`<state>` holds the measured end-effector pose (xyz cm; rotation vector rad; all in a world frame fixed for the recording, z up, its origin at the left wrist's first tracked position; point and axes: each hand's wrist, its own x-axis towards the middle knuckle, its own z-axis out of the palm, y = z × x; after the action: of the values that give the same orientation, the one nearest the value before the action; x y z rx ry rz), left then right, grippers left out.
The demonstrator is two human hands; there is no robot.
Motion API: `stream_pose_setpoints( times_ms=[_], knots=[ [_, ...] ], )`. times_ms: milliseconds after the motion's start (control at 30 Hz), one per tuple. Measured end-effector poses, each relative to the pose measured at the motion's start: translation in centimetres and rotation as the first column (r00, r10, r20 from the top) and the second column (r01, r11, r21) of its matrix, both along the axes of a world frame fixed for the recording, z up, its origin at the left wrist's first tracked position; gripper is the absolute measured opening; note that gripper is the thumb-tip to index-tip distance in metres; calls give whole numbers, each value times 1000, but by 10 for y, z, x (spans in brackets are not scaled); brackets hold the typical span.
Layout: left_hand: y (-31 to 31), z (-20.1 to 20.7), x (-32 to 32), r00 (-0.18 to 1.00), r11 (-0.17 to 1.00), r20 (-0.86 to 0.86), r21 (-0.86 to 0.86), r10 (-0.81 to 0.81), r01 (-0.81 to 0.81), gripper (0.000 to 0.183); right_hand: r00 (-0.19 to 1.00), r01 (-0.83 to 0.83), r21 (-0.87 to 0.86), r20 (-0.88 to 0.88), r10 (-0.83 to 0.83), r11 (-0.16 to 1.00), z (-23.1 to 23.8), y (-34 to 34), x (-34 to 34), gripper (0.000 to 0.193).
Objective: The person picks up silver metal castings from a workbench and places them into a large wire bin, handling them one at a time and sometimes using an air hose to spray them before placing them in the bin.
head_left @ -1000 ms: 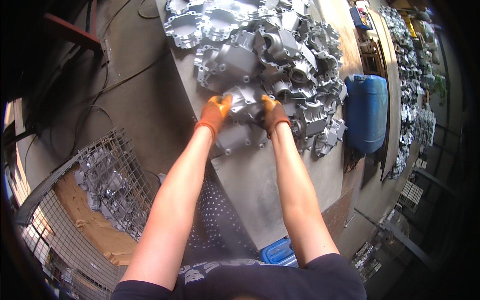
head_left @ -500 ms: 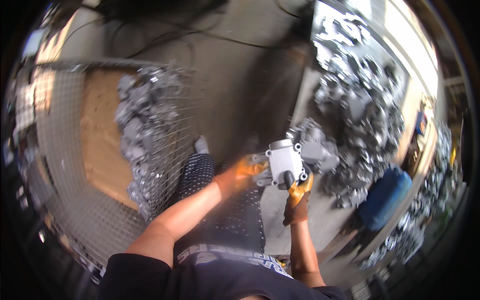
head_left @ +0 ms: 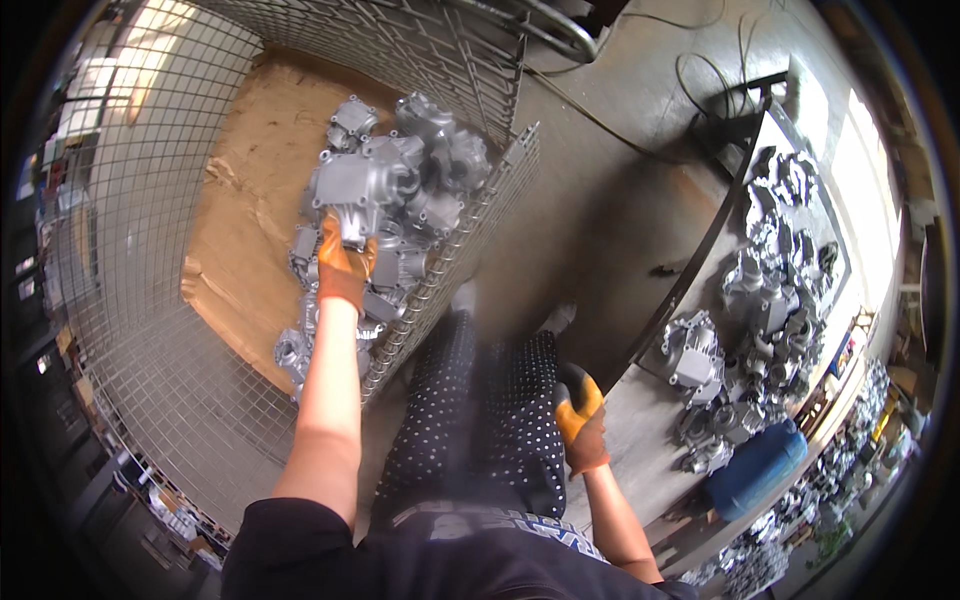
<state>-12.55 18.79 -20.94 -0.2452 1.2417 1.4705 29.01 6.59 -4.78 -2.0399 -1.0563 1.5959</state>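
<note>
Concrete floor (head_left: 560,160) flanks the wire-mesh cage (head_left: 523,148) in my head view. My left hand (head_left: 346,262) is clamped on a cast-metal housing (head_left: 347,185) at the cage's pile (head_left: 455,160); my right hand (head_left: 583,425) curls, seemingly empty. Placing, I judge; next calls for steady seating.

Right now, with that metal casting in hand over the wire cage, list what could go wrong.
The left grip has the metal casting by one end, and the right grip is well away, so it might tip or slip. Other castings lie heaped close by, so a knock could scratch them. The bare left forearm reaches into the wire cage and could scrape against it.
</note>
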Motion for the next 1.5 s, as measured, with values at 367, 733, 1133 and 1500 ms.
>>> stream_pose_setpoints(
  times_ms=[367, 733, 1133, 1500],
  knots=[
    [-19, -99, -105, 379, 575, -436, -549, -816, 607, 65, 966, 227, -131, 156, -206, 965, -53, -107, 60, 49],
    [38, 59, 169, -361, 837, -926, -280, -107, 470, 45, 474, 872, -35, 313, -823, 489, -89, -85, 246, 39],
    [-2, -45, 611, -385, -131, -602, -422, -700, 897, 45, 451, 891, 94, -87, -888, 443, -162, -61, 277, 51],
    [-9, -48, 627, -213, -185, -44, -350, -976, 918, 79, 426, 719, -522, -191, -884, 459, -117, -44, 290, 53]
  ],
)
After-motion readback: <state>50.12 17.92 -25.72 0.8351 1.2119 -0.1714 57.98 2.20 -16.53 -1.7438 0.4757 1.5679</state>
